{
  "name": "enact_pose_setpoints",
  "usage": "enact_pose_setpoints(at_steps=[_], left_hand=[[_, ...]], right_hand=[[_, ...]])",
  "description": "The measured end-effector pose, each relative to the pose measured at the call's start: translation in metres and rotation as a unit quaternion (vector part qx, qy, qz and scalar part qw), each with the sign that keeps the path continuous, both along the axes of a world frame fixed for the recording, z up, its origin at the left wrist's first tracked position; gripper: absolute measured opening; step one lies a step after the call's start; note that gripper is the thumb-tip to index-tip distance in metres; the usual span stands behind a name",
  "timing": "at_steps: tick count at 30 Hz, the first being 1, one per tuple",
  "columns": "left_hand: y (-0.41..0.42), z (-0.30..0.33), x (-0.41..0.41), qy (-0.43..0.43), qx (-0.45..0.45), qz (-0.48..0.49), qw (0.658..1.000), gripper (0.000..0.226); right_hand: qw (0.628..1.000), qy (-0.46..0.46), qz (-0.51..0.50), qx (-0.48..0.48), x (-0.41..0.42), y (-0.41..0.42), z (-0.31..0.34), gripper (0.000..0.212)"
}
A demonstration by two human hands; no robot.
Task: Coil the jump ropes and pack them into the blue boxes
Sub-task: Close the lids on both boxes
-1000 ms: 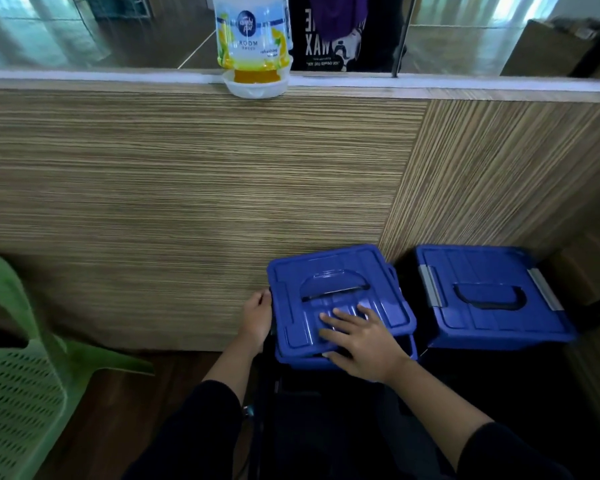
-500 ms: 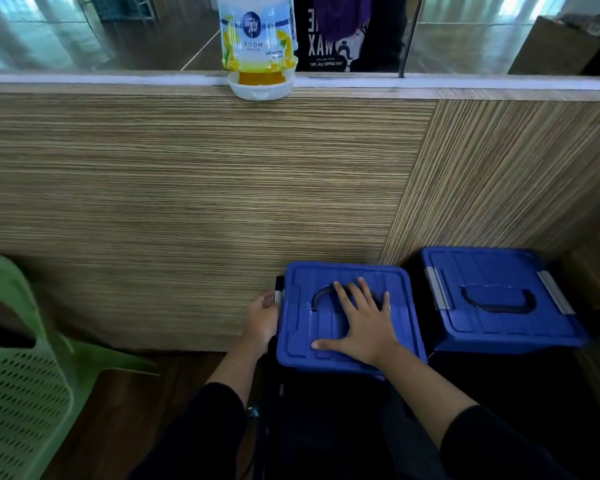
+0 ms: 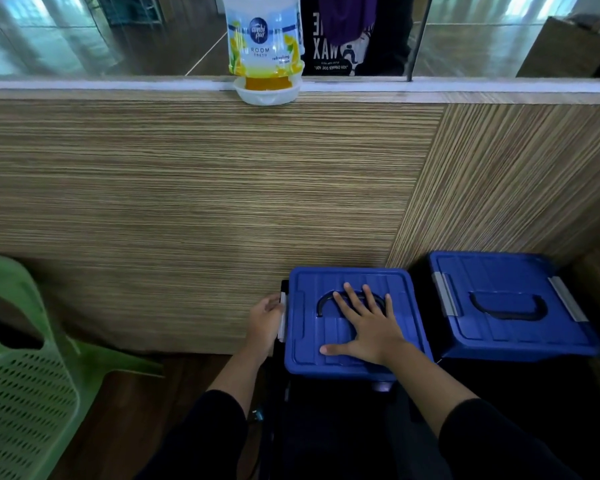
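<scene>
Your right hand (image 3: 368,327) lies flat with fingers spread on the lid of the near blue box (image 3: 355,323), which now sits level instead of tilted as a second ago. Your left hand (image 3: 265,322) curls against the grey latch (image 3: 283,318) on its left edge. Both this box and the second blue box (image 3: 510,306) beside it are lidded, contents hidden, no rope visible.

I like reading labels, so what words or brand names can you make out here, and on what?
"ambi pur", "ROOM": air freshener bottle on the ledge.
Smaller words under "ROOM" on that bottle: too blurred to read.
"WAX", mirrored: black shirt behind the glass; its small line below is unreadable.
Blue boxes: no text.
</scene>
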State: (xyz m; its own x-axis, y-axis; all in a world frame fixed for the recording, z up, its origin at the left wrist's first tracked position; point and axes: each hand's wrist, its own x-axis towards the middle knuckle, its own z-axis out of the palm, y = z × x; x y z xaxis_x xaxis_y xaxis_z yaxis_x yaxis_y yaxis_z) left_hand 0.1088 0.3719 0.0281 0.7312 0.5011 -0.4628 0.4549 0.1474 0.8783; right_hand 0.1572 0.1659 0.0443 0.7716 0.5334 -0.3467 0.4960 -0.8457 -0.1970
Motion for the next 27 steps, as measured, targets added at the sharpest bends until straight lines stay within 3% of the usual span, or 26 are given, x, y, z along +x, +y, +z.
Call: enact_pose_setpoints(at_steps=[3, 14, 25, 27], left_hand=[[0.002, 0.004, 0.000, -0.009, -0.032, 0.009, 0.999, 0.014], [-0.001, 0.010, 0.001, 0.013, -0.085, 0.009, 0.996, 0.022], [-0.007, 0.009, 0.010, 0.037, 0.082, -0.007, 0.996, 0.013], [-0.013, 0.008, 0.011, 0.041, 0.107, -0.027, 0.993, 0.022]], right_hand=[[1.000, -0.008, 0.000, -0.004, -0.001, -0.001, -0.002, 0.118], [1.000, -0.018, -0.003, 0.004, -0.001, -0.001, -0.006, 0.117], [0.999, -0.021, -0.012, 0.031, -0.003, -0.001, -0.005, 0.119], [0.999, -0.021, -0.013, 0.032, -0.003, -0.001, -0.005, 0.119]])
